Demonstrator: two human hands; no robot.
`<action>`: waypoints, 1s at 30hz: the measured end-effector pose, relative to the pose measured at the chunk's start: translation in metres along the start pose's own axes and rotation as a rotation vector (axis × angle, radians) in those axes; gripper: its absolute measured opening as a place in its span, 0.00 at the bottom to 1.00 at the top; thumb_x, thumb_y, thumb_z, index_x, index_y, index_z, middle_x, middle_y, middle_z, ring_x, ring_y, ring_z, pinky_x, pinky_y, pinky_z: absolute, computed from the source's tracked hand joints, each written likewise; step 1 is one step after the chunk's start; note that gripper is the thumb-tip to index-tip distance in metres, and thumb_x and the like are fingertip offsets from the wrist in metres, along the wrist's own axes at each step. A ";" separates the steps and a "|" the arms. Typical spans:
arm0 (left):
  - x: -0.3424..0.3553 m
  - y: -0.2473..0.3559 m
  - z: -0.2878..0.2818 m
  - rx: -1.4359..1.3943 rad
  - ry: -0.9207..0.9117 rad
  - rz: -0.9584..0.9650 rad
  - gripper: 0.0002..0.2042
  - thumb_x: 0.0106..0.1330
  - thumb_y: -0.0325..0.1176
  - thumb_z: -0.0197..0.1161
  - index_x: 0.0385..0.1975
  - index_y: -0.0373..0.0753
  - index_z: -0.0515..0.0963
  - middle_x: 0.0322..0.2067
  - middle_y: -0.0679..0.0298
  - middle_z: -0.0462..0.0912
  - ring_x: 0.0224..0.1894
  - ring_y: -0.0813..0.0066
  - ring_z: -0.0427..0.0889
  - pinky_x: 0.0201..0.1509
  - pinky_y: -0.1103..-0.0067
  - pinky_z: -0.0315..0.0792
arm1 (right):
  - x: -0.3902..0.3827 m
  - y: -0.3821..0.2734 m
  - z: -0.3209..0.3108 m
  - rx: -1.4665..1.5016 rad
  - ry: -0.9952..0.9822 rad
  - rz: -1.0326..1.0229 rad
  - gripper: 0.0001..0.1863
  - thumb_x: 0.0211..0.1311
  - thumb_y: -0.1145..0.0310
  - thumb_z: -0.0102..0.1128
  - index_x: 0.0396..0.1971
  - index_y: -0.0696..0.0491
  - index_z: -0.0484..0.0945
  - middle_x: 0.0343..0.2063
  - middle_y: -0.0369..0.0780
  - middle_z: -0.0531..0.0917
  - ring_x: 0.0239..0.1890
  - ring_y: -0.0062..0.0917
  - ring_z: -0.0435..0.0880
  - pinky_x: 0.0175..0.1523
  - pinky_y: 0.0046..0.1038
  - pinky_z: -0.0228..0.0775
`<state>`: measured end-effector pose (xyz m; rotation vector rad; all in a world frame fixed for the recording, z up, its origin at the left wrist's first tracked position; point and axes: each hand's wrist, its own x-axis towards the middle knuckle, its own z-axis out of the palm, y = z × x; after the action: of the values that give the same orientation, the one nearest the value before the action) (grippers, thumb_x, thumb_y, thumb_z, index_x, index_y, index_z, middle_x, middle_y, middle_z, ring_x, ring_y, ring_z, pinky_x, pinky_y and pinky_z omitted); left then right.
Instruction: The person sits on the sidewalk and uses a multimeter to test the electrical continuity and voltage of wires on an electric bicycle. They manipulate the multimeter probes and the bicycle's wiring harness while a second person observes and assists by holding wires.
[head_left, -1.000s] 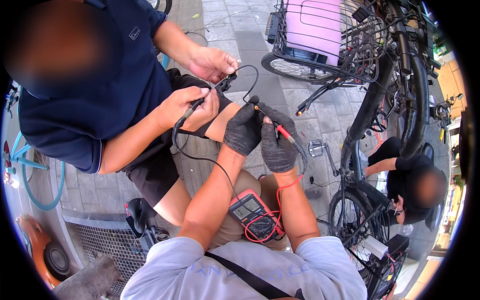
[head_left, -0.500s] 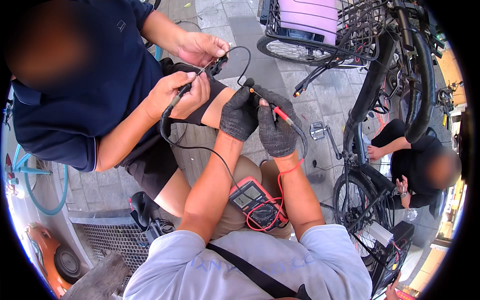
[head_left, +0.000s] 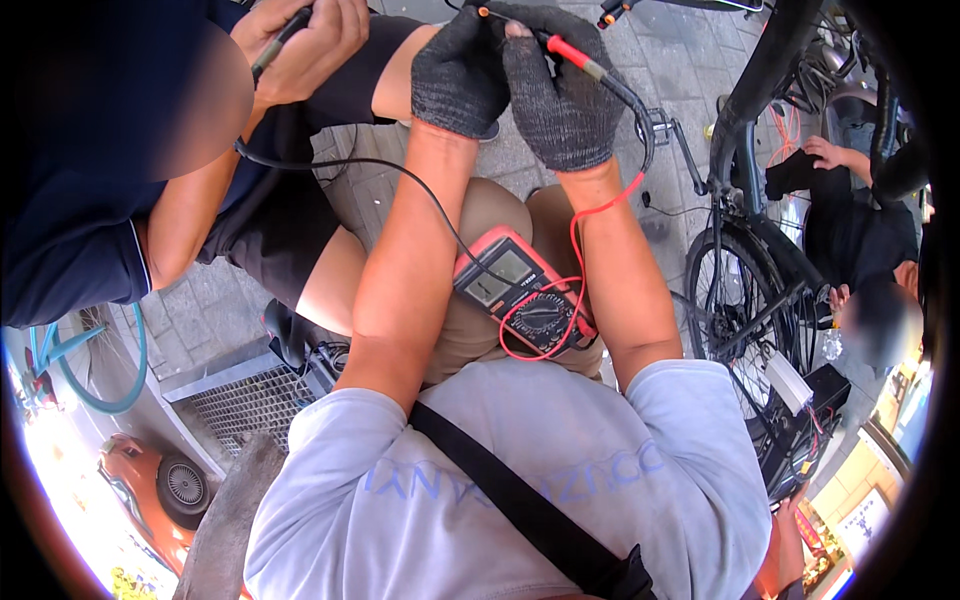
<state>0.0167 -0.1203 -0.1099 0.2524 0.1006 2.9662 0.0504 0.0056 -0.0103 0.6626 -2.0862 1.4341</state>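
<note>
My left hand (head_left: 460,85), in a dark grey knit glove, is closed near the top edge around a thin black cable's end with an orange-tipped connector (head_left: 484,12). In my right hand (head_left: 565,100), gloved alike with a bare thumb tip showing, is a red test probe (head_left: 572,52). Its metal tip points at the connector; whether they touch I cannot tell. A red and black multimeter (head_left: 522,288) lies across my lap, with a red lead looping to the probe. Its black lead (head_left: 370,162) runs left to a black probe (head_left: 283,42) held in a co-worker's hand (head_left: 325,45).
A bicycle with a rear wheel (head_left: 735,310) and a pedal (head_left: 655,128) stands on my right. Beyond it a person in black (head_left: 860,210) crouches. Lower left are a metal grate (head_left: 240,405), an orange vehicle (head_left: 145,490) and a blue bicycle wheel (head_left: 105,400).
The view has tilted, so my hands and the multimeter sit higher in it, and the co-worker's far hand has left the picture. My grip on the connector and the red probe looks the same.
</note>
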 end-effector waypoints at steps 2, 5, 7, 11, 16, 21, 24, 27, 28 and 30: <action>-0.001 0.003 -0.006 -0.003 0.024 -0.021 0.13 0.75 0.32 0.53 0.53 0.34 0.78 0.48 0.55 0.84 0.50 0.61 0.82 0.59 0.69 0.75 | 0.004 -0.011 0.000 0.055 -0.012 0.066 0.10 0.68 0.72 0.62 0.46 0.58 0.82 0.39 0.44 0.86 0.41 0.30 0.86 0.46 0.29 0.78; 0.000 -0.011 0.012 0.000 0.145 0.054 0.12 0.71 0.34 0.59 0.50 0.38 0.80 0.41 0.58 0.86 0.43 0.61 0.83 0.52 0.67 0.77 | 0.003 -0.011 0.000 0.056 0.024 0.042 0.10 0.69 0.72 0.62 0.45 0.58 0.82 0.39 0.45 0.87 0.41 0.30 0.86 0.46 0.29 0.78; -0.001 -0.010 0.018 0.000 0.145 0.038 0.12 0.71 0.34 0.59 0.49 0.38 0.80 0.40 0.58 0.86 0.42 0.61 0.83 0.51 0.67 0.78 | 0.004 -0.013 0.000 0.042 0.030 0.036 0.09 0.68 0.72 0.62 0.45 0.58 0.83 0.39 0.44 0.87 0.41 0.30 0.86 0.46 0.29 0.78; -0.002 -0.014 0.032 0.014 0.134 0.054 0.12 0.71 0.34 0.59 0.48 0.37 0.80 0.40 0.58 0.86 0.42 0.60 0.83 0.51 0.67 0.78 | 0.006 -0.014 -0.002 -0.019 0.031 -0.002 0.09 0.68 0.72 0.62 0.44 0.58 0.83 0.37 0.44 0.87 0.39 0.30 0.87 0.44 0.29 0.79; -0.002 -0.012 0.028 0.012 0.123 0.045 0.12 0.70 0.34 0.60 0.48 0.37 0.80 0.41 0.57 0.86 0.43 0.59 0.83 0.52 0.67 0.78 | 0.005 -0.011 -0.002 -0.078 0.037 -0.038 0.08 0.67 0.73 0.63 0.43 0.57 0.83 0.36 0.44 0.86 0.37 0.31 0.87 0.43 0.29 0.79; 0.002 -0.013 0.022 -0.002 0.136 0.061 0.12 0.70 0.34 0.60 0.49 0.37 0.80 0.41 0.56 0.86 0.43 0.59 0.83 0.52 0.68 0.77 | 0.005 -0.011 -0.001 0.009 0.047 0.004 0.07 0.67 0.73 0.63 0.42 0.57 0.83 0.36 0.43 0.86 0.37 0.31 0.87 0.42 0.29 0.79; 0.000 -0.014 0.022 0.020 0.141 0.080 0.14 0.70 0.35 0.60 0.50 0.36 0.79 0.41 0.56 0.86 0.44 0.58 0.83 0.54 0.68 0.77 | 0.004 -0.006 0.000 -0.032 0.033 -0.018 0.07 0.67 0.73 0.63 0.43 0.57 0.83 0.37 0.43 0.86 0.38 0.30 0.87 0.43 0.28 0.79; -0.005 -0.010 0.023 0.066 0.053 -0.007 0.16 0.70 0.37 0.60 0.54 0.37 0.78 0.42 0.56 0.86 0.45 0.57 0.82 0.56 0.67 0.76 | -0.001 0.000 -0.005 -0.143 -0.052 -0.101 0.08 0.65 0.71 0.64 0.42 0.54 0.83 0.37 0.44 0.86 0.39 0.36 0.87 0.45 0.32 0.78; -0.005 -0.010 0.021 0.133 0.063 0.036 0.14 0.71 0.36 0.59 0.53 0.39 0.78 0.43 0.58 0.86 0.46 0.60 0.83 0.57 0.68 0.76 | 0.000 0.002 -0.004 -0.121 -0.048 -0.048 0.08 0.66 0.71 0.64 0.43 0.55 0.84 0.36 0.43 0.86 0.38 0.32 0.86 0.45 0.30 0.77; -0.008 -0.013 0.022 0.139 0.063 0.090 0.12 0.73 0.34 0.57 0.52 0.39 0.78 0.44 0.60 0.85 0.47 0.64 0.83 0.57 0.69 0.75 | 0.000 0.002 0.000 -0.060 -0.036 0.037 0.08 0.68 0.72 0.63 0.43 0.56 0.85 0.35 0.41 0.87 0.35 0.23 0.84 0.43 0.25 0.76</action>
<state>0.0307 -0.1077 -0.0909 0.1846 0.3126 3.0611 0.0490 0.0061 -0.0119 0.6336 -2.1708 1.3833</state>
